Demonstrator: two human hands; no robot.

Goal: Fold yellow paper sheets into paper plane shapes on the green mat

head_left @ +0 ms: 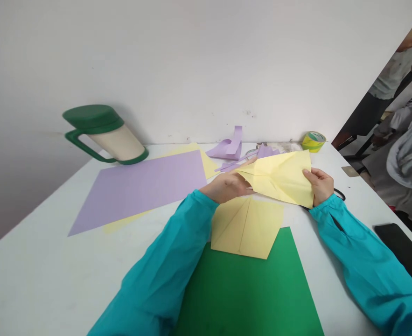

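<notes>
Both of my hands hold up a creased sheet of yellow paper (279,179) above the table. At its left end, my left hand (228,185) grips the paper from below, with its fingertips partly hidden behind the sheet. My right hand (320,184) pinches the right edge, thumb in front. Beneath lies a second yellow paper (246,228) with fold lines fanning from a point. It overlaps the top of a green sheet (251,289) in front of me.
A purple sheet (143,189) lies over yellow paper at left. Behind it a green-lidded jug (111,135) stands by the wall. Purple paper scraps (232,147) and a tape roll (313,141) are at the back. A black phone-like object (403,254) lies right. People are visible beyond the table.
</notes>
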